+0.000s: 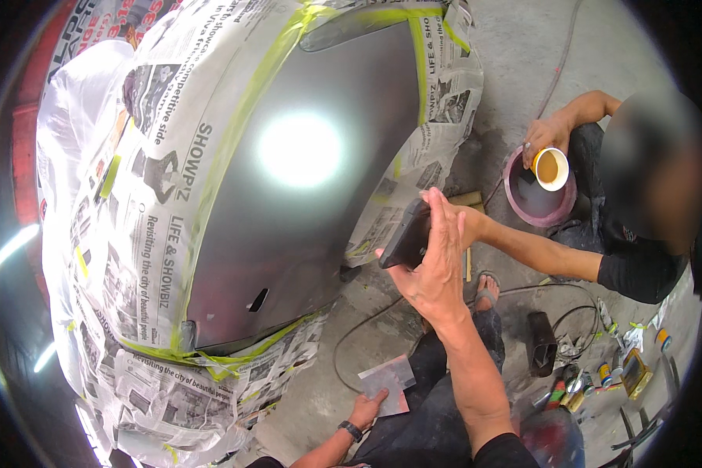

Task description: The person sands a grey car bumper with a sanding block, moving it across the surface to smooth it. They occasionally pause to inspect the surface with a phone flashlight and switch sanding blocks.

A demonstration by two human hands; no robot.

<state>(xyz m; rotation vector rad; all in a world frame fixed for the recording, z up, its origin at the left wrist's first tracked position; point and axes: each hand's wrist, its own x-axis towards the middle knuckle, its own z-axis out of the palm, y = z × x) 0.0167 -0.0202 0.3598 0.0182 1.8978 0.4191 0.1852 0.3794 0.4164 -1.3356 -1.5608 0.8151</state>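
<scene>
My right hand (437,273) is raised in front of the car, its fingers closed around a black, flat rectangular device (406,234) whose kind I cannot make out. Lower down, beside my dark trousers, my left hand (366,409) grips sandpaper sheets (387,381), one greyish and one reddish. A black watch (351,430) sits on that wrist. The dark grey car panel (288,242) shows a round, glaring patch of light. Newspaper (164,226) and yellow-green masking tape (246,132) surround the panel.
At the right, a crouching co-worker (643,257) holds a cup of orange-brown liquid (551,169) over a pinkish bucket (515,199); their other arm reaches behind my right hand. A hose (343,337) crosses the concrete floor. Cans and tools (600,374) lie at lower right.
</scene>
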